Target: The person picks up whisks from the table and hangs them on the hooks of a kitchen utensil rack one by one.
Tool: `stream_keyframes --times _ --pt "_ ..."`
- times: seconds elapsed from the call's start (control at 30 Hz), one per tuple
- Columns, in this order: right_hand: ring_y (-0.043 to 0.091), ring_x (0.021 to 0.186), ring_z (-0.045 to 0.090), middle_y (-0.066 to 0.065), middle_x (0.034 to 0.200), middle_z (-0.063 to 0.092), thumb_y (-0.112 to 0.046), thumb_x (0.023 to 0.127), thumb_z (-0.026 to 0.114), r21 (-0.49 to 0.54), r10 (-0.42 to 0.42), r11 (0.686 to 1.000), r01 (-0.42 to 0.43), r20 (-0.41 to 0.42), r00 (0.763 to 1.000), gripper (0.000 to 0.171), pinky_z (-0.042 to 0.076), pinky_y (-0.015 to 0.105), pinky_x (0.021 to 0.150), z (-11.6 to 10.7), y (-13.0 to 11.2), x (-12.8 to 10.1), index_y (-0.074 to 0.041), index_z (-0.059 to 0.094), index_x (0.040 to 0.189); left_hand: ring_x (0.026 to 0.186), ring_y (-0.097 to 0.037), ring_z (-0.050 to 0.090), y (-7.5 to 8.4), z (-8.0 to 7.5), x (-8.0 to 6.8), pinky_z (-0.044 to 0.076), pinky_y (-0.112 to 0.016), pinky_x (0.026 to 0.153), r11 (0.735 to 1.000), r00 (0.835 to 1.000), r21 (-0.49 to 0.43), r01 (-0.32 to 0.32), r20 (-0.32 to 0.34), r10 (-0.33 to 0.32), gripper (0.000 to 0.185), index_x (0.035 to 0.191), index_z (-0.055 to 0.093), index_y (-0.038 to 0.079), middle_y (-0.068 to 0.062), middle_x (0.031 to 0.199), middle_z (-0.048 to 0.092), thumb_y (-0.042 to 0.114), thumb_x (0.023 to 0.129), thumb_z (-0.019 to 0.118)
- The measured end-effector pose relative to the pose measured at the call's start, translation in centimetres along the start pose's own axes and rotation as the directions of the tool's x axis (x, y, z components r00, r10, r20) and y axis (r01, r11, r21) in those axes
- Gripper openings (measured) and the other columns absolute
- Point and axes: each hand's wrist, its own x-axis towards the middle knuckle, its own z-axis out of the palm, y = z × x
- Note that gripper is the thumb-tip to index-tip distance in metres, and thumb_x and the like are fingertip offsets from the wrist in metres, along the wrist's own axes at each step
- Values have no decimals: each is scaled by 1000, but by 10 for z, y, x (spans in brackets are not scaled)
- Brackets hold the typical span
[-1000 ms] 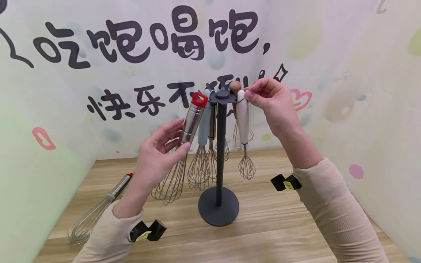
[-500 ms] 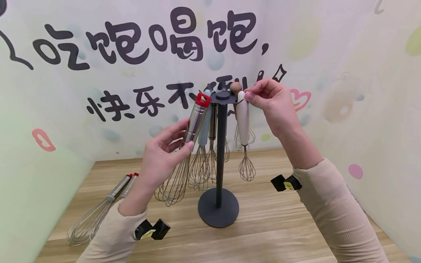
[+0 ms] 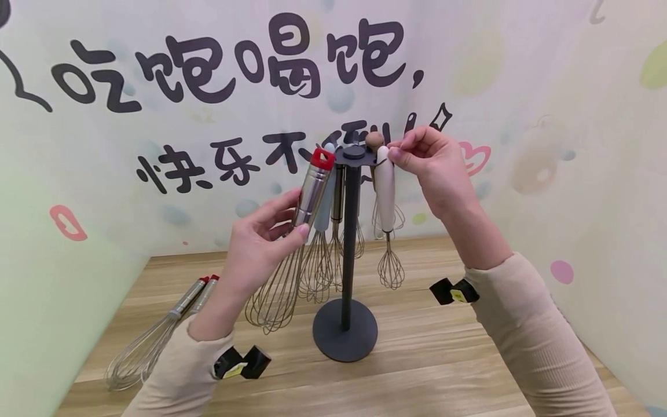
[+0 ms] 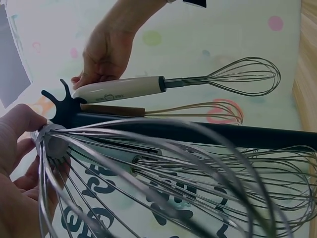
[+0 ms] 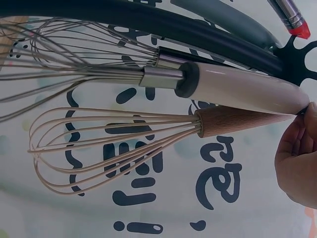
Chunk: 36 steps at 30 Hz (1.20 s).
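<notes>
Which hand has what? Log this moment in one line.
left hand: holds red-topped whisk, tilted; right hand: at top of white whisk; stand: upright

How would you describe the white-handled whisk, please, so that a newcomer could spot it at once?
Find the dark stand on the wood-grain table. In the head view, the white-handled whisk hangs at its right, with the right hand at its top end. Its white handle sets it apart from the wooden-handled whisk behind it.

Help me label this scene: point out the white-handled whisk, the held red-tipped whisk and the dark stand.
White-handled whisk (image 3: 387, 213): head view, on the lower handle.
Held red-tipped whisk (image 3: 314, 192): head view, on the metal handle.
Dark stand (image 3: 350, 246): head view, on the pole.
</notes>
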Motion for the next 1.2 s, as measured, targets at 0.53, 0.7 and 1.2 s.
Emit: stream_keyframes --times 0.53,0.7,1.2 --pt "2 76 65 -9 71 68 16 84 58 -5 -4 1000 5 12 1000 39 53 14 78 0 3 2 -19 65 70 111 -21 60 -11 7 4 53 -23 92 999 996 -42 35 78 -32 54 136 52 4 -13 133 57 -5 84 65" --pt "4 77 65 -7 75 70 16 84 58 54 11 998 -13 41 999 35 51 15 76 -3 3 2 -16 70 76 112 -17 59 -18 9 6 52 -23 95 997 996 -68 25 93 -19 56 137 49 3 -13 135 54 -6 84 65" --pt "8 87 67 -3 85 74 0 94 53 114 1 993 -13 108 994 25 53 19 84 -6 0 2 -14 72 88 108 -18 59 -24 15 9 53 -19 89 999 996 32 21 91 -24 50 133 52 7 -11 127 58 3 85 67"
